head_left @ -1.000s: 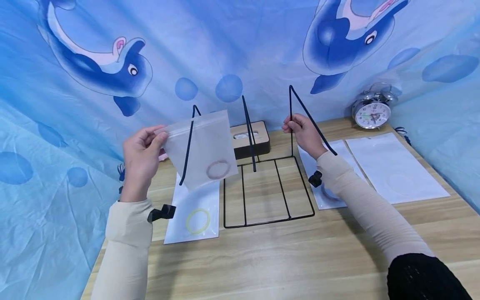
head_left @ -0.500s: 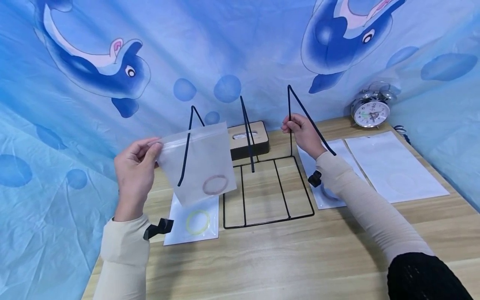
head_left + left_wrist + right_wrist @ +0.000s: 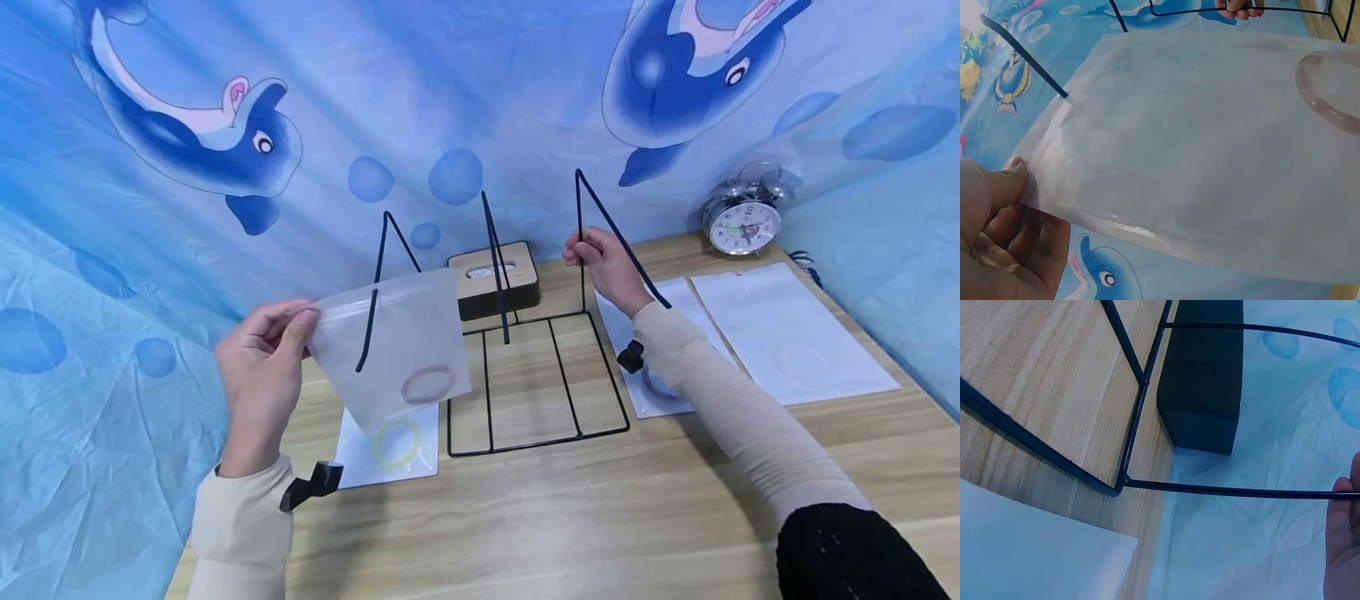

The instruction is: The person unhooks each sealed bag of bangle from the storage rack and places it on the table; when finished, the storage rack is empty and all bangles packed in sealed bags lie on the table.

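In the head view my left hand [image 3: 262, 379] pinches the upper left corner of a translucent zip bag [image 3: 390, 342] between thumb and fingers. A pinkish ring [image 3: 1311, 94] shows near the bag's far lower corner. The left rod of a black wire rack [image 3: 537, 441] crosses the bag; whether it lies inside or in front, I cannot tell. My right hand [image 3: 606, 265] grips the rack's right upright rod, and its fingers show at the right edge of the right wrist view. The rack's base rests on the wooden table, with three bent rods rising from it.
Under the bag lies a white packet [image 3: 386, 471] with a yellow ring. Two more white packets, the nearer one [image 3: 678, 300] partly under the right arm, lie at right. A tissue box [image 3: 480, 296] stands behind the rack, an alarm clock [image 3: 744, 227] at back right.
My left hand has moved down and to the left, bringing the zip bag lower along the left rod. The right hand and the rack have stayed put.
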